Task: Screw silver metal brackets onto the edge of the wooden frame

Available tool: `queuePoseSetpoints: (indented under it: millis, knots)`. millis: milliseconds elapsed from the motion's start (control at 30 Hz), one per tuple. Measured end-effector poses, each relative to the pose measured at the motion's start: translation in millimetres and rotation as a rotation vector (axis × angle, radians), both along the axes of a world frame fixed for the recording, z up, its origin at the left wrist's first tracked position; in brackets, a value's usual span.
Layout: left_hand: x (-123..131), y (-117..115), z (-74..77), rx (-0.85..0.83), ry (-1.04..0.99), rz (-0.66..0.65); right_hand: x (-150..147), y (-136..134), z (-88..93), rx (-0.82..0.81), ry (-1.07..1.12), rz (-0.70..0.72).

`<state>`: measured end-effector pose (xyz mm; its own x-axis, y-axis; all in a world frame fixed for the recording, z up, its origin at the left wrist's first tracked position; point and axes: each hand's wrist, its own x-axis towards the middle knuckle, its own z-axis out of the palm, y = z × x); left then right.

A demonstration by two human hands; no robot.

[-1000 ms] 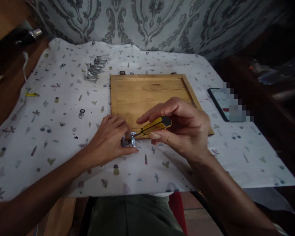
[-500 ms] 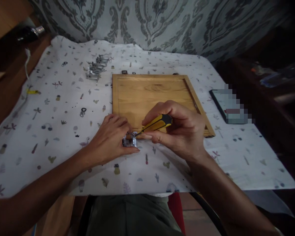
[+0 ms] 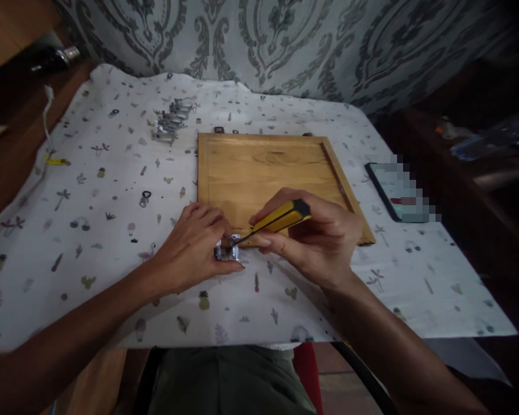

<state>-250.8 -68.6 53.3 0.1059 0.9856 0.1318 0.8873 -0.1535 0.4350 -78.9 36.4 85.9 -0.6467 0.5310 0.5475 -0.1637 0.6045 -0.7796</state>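
My left hand (image 3: pixel 199 242) is closed around a small shiny metal hinge (image 3: pixel 234 253) at the near edge of a framed wooden panel (image 3: pixel 259 173). Its thumb lies along the near side of the hinge, while the other fingers curl over the panel's near-left corner. In my right hand (image 3: pixel 320 236) is a yellow and black screwdriver (image 3: pixel 281 219), pinched between thumb and fingers and tilted down to the left. The screwdriver's tip meets the hinge; the screw under it is too small to make out.
Several metal hinges (image 3: pixel 170 121) lie in a heap at the back left of the patterned tablecloth (image 3: pixel 112 242). A phone (image 3: pixel 384 190) rests right of the panel. Small dark fittings (image 3: pixel 218 130) sit by the panel's far edge. A white cable (image 3: pixel 47 115) runs along the left.
The screwdriver's handle has shifted slightly right and stands a little differently in my right hand. The tip stays at the hinge, and my left hand keeps its hold. The view has tilted slightly.
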Motion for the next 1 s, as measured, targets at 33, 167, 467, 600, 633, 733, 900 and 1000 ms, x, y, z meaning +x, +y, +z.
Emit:
queuePoseSetpoints:
  millis: [33, 167, 467, 600, 633, 733, 900, 1000]
  knots:
    - [-0.1, 0.0, 0.1, -0.002, -0.003, -0.004, -0.2, -0.8, -0.6, -0.027, 0.029, -0.012]
    - [-0.1, -0.1, 0.9, -0.014, -0.001, -0.01, -0.4, -0.4, -1.2, -0.094, 0.048, -0.02]
    - [0.1, -0.4, 1.1, -0.022, 0.015, -0.008, 0.6, 4.9, -5.6, -0.013, -0.006, -0.023]
    - [0.1, -0.2, 0.7, -0.02, 0.019, -0.007, -0.6, 5.8, -8.2, 0.013, -0.012, -0.013]
    - [0.2, -0.2, 0.6, -0.018, 0.018, -0.006, -0.7, 6.1, -8.8, 0.014, -0.017, -0.015]
    - [0.3, -0.5, -0.1, -0.012, 0.011, -0.006, -0.7, 7.0, -10.5, 0.03, -0.031, -0.023]
    - [0.0, -0.2, -1.1, 0.001, -0.007, -0.002, -1.0, 7.6, -12.3, 0.147, -0.008, -0.046]
    - [0.0, 0.3, -0.3, -0.006, -0.012, -0.004, -2.3, 6.0, -12.4, 0.139, 0.011, -0.043]
